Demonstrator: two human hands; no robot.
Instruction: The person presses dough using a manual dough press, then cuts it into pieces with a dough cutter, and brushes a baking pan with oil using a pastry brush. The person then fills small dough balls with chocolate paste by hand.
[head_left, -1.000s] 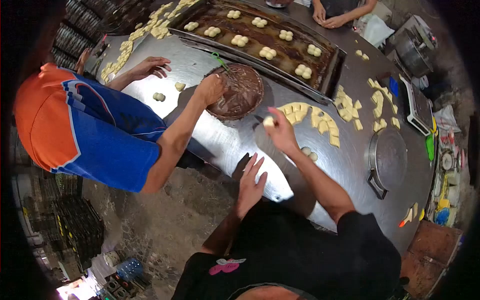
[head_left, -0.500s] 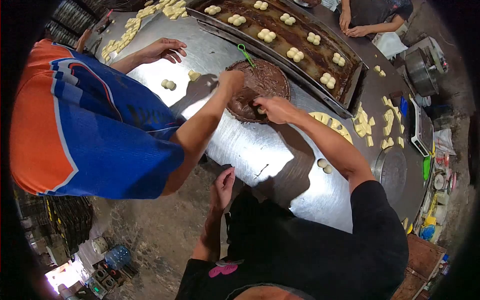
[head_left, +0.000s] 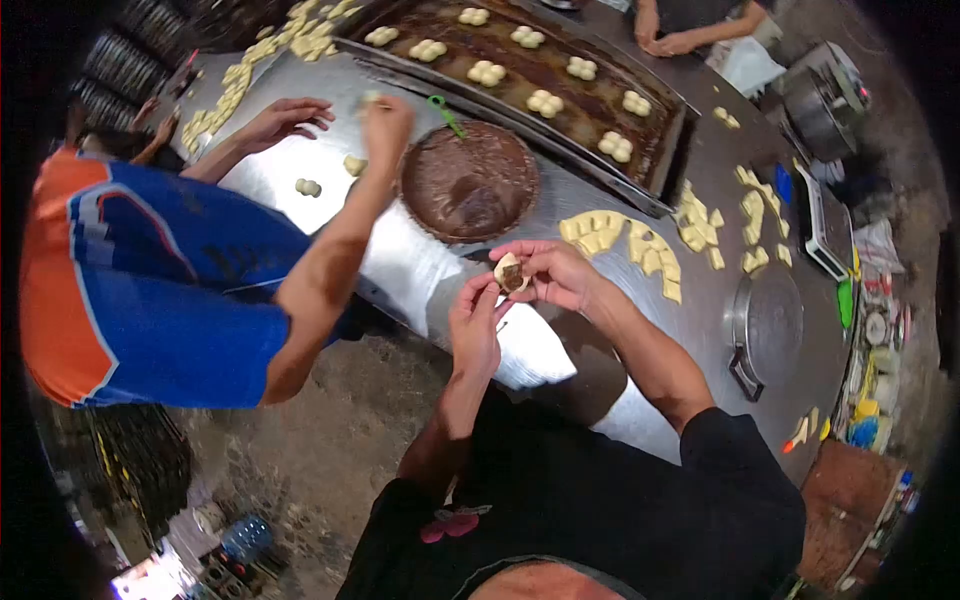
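Observation:
A flattened piece of pale dough (head_left: 501, 272) with brown filling in its middle is held in front of me, over the table's near side. My left hand (head_left: 476, 322) pinches its lower left edge, fingers closed. My right hand (head_left: 558, 274) grips the dough from the right, thumb and fingers curled around its edge. Just beyond my hands stands a round pan of brown, chocolate-like filling (head_left: 475, 165). A green-handled tool (head_left: 447, 116) leans on the pan's far rim.
A large baking tray (head_left: 667, 180) with several dough clusters lies at the back. Cut dough strips (head_left: 652, 258) are to the right, near a round metal pan (head_left: 768, 330) and a scale (head_left: 830, 225). At left, a co-worker in a blue shirt (head_left: 190, 300) reaches over the table.
My right hand has left the filling pan and come toward me with the dough. My left hand has risen to meet it. The co-worker's near hand has moved away from the pan, leftward.

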